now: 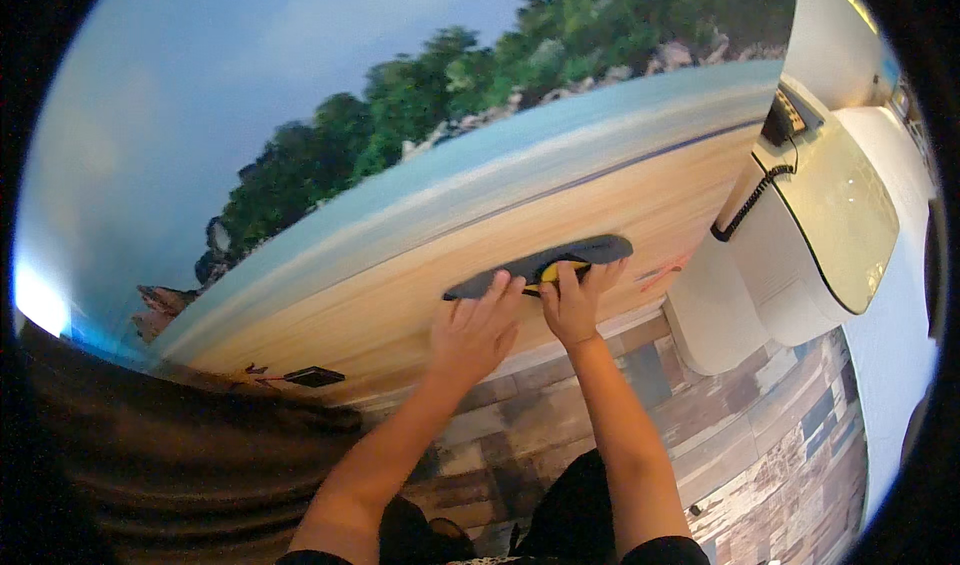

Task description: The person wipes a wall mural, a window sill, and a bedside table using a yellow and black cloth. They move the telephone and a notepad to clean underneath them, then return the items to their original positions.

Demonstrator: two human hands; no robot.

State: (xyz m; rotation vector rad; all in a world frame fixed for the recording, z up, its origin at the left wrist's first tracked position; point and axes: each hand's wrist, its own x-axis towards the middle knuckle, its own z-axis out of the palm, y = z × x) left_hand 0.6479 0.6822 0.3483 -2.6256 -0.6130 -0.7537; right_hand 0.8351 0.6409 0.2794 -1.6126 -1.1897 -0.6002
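A long dark grey plate with rounded ends (600, 248) lies against a wall covered by a beach-scene mural (390, 242). My left hand (476, 328) presses on the plate's lower left part with its fingers spread. Near the middle of the plate is a small yellow and black object (559, 271), whose kind I cannot tell. My right hand (579, 302) has its fingers on this object and on the plate's edge; whether they close around it is hidden.
A cream nightstand (795, 272) with a glossy top and a corded telephone (784, 122) stands right, beside a bed (900, 385). A brown curtain (187, 460) hangs lower left. A dark wall socket (315, 376) sits low on the wall. Below is patchwork wood-look flooring (720, 445).
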